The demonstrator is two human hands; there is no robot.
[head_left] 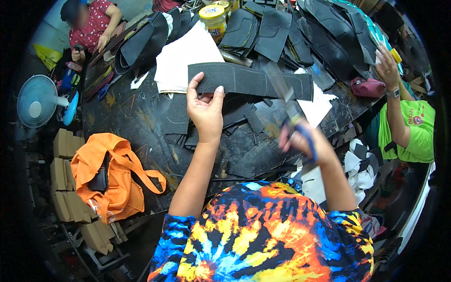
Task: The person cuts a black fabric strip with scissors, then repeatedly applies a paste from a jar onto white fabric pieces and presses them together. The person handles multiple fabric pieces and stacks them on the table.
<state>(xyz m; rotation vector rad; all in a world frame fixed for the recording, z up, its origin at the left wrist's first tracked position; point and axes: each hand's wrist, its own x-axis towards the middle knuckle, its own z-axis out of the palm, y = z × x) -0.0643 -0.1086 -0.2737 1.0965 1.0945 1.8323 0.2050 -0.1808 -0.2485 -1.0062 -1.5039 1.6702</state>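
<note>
My left hand [206,105] pinches the left part of a long black strip [251,81], thumb in front and fingers partly behind it. The strip looks like leather or a similar sheet, with faint lines marked across it. My right hand [303,141] is closed around the dark blue handles of a pair of scissors [289,96]. The blades, smeared by motion, point up and lie over the right part of the strip. Whether they touch it I cannot tell. Dark cut pieces [178,115] lie on the table under my left hand, beside white sheets [183,58].
Black cut panels [275,35] are heaped at the back, near a yellow-lidded jar [213,23]. An orange bag [112,176] rests at the table's left edge. A fan [40,101] stands far left. One co-worker [94,23] sits back left, another [408,124] at the right.
</note>
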